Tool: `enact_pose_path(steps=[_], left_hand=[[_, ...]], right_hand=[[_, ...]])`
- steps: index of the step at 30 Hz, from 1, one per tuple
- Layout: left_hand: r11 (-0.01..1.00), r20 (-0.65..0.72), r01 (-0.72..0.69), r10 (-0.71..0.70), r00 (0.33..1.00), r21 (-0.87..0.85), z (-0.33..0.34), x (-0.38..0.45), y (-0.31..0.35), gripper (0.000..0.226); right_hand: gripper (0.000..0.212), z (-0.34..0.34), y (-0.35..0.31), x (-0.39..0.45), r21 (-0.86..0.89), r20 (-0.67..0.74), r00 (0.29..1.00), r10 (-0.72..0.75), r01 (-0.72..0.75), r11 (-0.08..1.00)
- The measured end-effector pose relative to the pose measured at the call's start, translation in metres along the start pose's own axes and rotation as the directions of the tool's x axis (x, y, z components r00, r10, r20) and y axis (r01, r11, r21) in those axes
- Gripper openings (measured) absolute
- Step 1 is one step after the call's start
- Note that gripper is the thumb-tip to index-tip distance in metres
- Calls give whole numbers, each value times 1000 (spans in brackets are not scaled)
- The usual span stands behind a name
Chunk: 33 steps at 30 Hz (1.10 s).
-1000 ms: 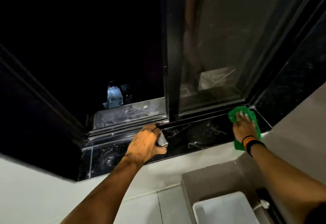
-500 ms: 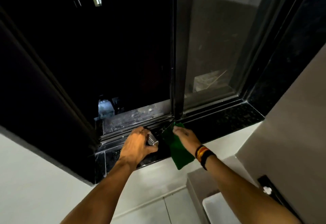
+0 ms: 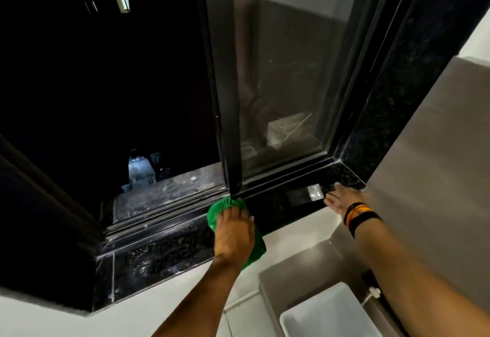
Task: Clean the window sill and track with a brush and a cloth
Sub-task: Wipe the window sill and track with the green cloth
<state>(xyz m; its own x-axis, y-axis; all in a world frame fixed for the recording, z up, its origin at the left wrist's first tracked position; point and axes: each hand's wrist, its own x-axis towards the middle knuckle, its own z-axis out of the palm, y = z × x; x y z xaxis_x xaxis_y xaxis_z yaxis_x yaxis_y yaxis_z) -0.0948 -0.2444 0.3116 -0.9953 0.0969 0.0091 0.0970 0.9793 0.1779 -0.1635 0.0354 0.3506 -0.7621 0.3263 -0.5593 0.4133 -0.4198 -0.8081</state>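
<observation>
The black granite window sill point(image 3: 164, 251) runs below the metal track point(image 3: 169, 212). My left hand point(image 3: 233, 233) presses flat on a green cloth point(image 3: 220, 209) at the sill's middle, just below the sliding frame's lower corner; the cloth hangs over the front edge. A brush point(image 3: 305, 194) with dark bristles and a shiny metal ferrule lies on the sill at the right. My right hand point(image 3: 342, 200) is at its handle end with fingers spread, and the handle is hidden by the hand.
The window's left half stands open onto darkness; the sliding glass pane point(image 3: 286, 84) covers the right half. A grey wall point(image 3: 437, 177) closes the right side. Below the sill are a grey ledge point(image 3: 299, 270) and a white bin point(image 3: 326, 312).
The cloth went from my right hand to my left, which now presses it on the sill's middle. The brush left my left hand and now lies at the right by my right hand.
</observation>
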Motion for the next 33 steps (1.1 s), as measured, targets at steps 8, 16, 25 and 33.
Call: enact_pose_path(steps=[8, 16, 25, 33], left_hand=[[997, 44, -69, 68, 997, 38, 39, 0, -18, 65], [999, 56, -44, 42, 998, 21, 34, -5, -26, 64], [900, -122, 432, -436, 892, -58, 3, -108, -164, 65], [771, -123, 632, -636, 762, -78, -4, -114, -182, 70]], right_hand=[[42, -3, -11, 60, -67, -110, 993, -28, 21, 998], [38, 75, 136, -33, -622, 463, 714, -526, 684, 381], [49, 91, 161, -38, -756, 546, 662, -513, 653, 37], [56, 101, 176, -36, -813, 521, 668, -531, 579, -69]])
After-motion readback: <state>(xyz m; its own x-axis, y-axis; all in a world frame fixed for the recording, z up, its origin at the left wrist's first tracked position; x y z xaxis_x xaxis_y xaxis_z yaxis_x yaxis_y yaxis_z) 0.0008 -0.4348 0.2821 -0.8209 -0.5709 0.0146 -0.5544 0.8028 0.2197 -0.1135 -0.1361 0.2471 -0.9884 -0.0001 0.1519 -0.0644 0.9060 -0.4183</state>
